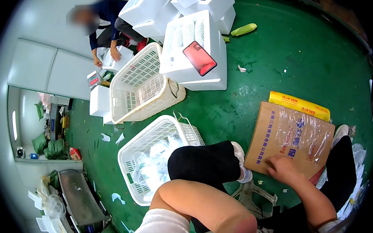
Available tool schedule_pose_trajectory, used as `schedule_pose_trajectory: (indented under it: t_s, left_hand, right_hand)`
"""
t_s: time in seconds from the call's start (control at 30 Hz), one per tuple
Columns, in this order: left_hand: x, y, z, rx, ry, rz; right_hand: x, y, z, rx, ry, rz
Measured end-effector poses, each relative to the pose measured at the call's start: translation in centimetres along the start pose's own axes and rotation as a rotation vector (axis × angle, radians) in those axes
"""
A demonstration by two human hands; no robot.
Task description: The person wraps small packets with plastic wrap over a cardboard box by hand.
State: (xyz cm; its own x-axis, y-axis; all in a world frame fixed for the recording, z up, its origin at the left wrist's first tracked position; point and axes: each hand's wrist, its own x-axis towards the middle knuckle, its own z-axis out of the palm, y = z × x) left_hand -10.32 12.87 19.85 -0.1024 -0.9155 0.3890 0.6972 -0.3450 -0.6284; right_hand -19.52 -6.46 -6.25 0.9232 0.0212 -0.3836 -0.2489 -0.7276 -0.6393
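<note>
My right hand (284,169) rests over the lower edge of a flat brown cardboard box (265,133). Its visible fingers are apart and it grips nothing. Printed blue and red lettering and shiny clear film or tape cover the box's upper face. Along the far side of the box lies a yellow printed roll-shaped package (300,105). My left arm bends across the bottom of the view, but the left hand itself does not show. Beside my black-clad knee stands a white plastic basket (128,178) with crumpled white and clear plastic inside.
A second basket (142,112) stands ahead, beside stacked white foam boxes (195,80). A red-screened phone (200,59) lies on a foam box holding net-wrapped items. Another person (107,15) handles a foam box. A corn cob (244,29) and scraps lie on the green floor (293,60).
</note>
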Motion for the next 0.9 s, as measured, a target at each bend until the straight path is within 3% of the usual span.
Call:
schedule_pose_trajectory:
  t_s: [0.1, 0.2, 0.27, 0.63, 0.9]
  left_hand:
    - [-0.3, 0.1, -0.5, 0.084, -0.058, 0.065]
    - [1.2, -1.4, -1.5, 0.204, -0.205, 0.567]
    - [3.1, -2.4, 0.2, 0.115, -0.144, 0.772]
    - [3.3, -3.2, 2.2, 0.038, -0.016, 0.808]
    - [4.3, -4.4, 2.8, 0.018, 0.04, 0.954]
  right_hand:
    - [-0.1, -0.2, -0.3, 0.005, -0.003, 0.002]
    - [0.0, -0.3, -0.3, 0.005, -0.004, 0.002]
    - [0.1, -0.2, -0.5, 0.002, -0.001, 0.009]
    - [0.2, -0.1, -0.3, 0.004, -0.007, 0.001]
    - [0.2, -0.3, 0.0, 0.022, -0.002, 0.003]
